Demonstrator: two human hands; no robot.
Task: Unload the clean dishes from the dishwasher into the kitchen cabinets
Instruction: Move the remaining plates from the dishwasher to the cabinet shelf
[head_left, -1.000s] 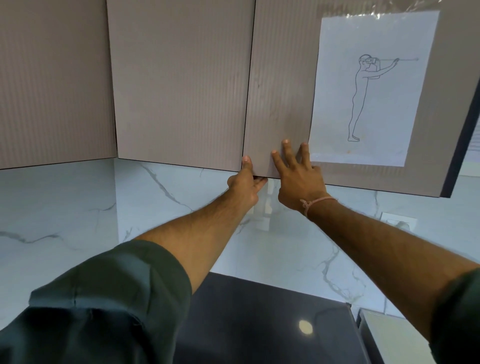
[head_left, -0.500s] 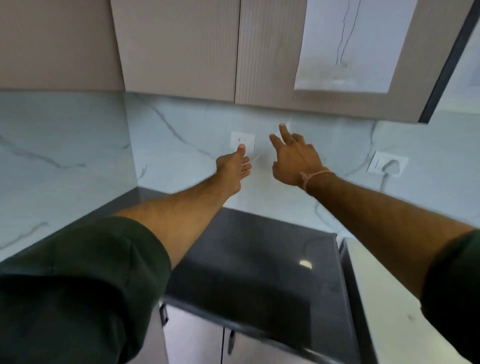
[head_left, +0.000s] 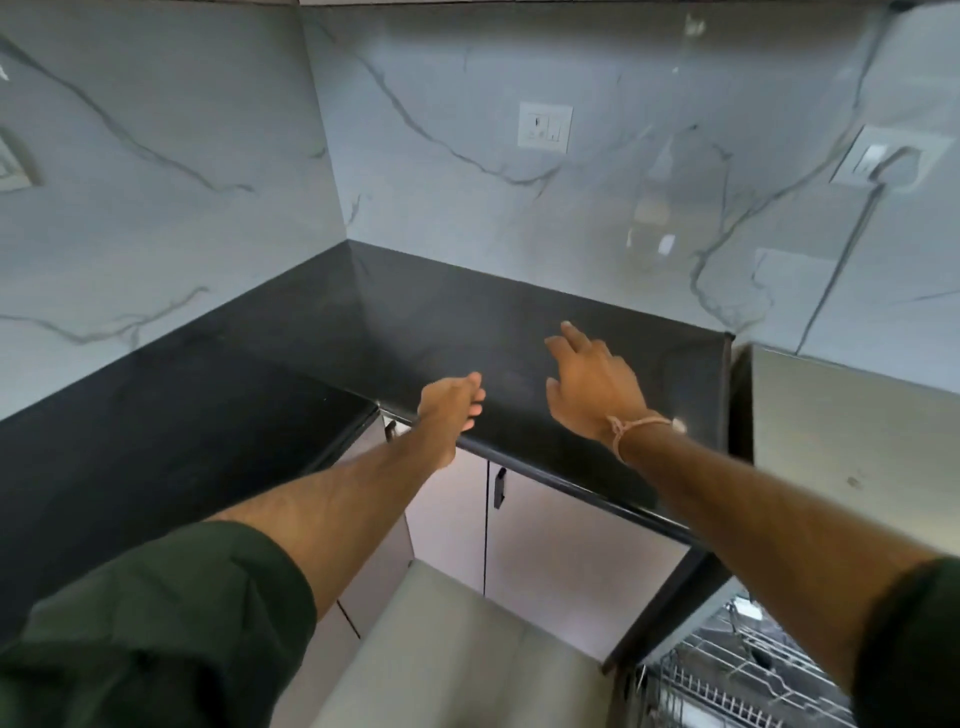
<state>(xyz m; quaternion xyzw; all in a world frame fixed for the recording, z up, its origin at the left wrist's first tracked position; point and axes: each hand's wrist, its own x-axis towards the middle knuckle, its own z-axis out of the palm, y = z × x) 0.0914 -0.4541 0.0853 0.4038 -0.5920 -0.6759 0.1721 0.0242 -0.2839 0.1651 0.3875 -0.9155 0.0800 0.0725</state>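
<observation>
Nearest the camera, two dark green sleeves, the left sleeve (head_left: 156, 623) and the right sleeve (head_left: 914, 639), frame the bottom corners. Under the right forearm, at the lower right, the wire dishwasher rack (head_left: 727, 680) shows; what lies in it is too blurred to tell. Beside it is pale floor (head_left: 457, 649), and beyond that the lower cabinet doors (head_left: 571, 535), one with a dark handle (head_left: 500, 487).

Both bare arms reach forward over the front edge of the black desk (head_left: 208, 415). The left grip (head_left: 449, 405) has loosely curled fingers and holds nothing. The right grip (head_left: 592, 384), with a pale cord (head_left: 634, 428) round the wrist, is spread with fingers nearly straight above the desk and also holds nothing. The two are near each other but apart.

Behind the desk rises a veined marble wall (head_left: 467, 208) bearing a white switch plate (head_left: 544, 127) and, further right, a socket (head_left: 878, 161) with a plug in it.
</observation>
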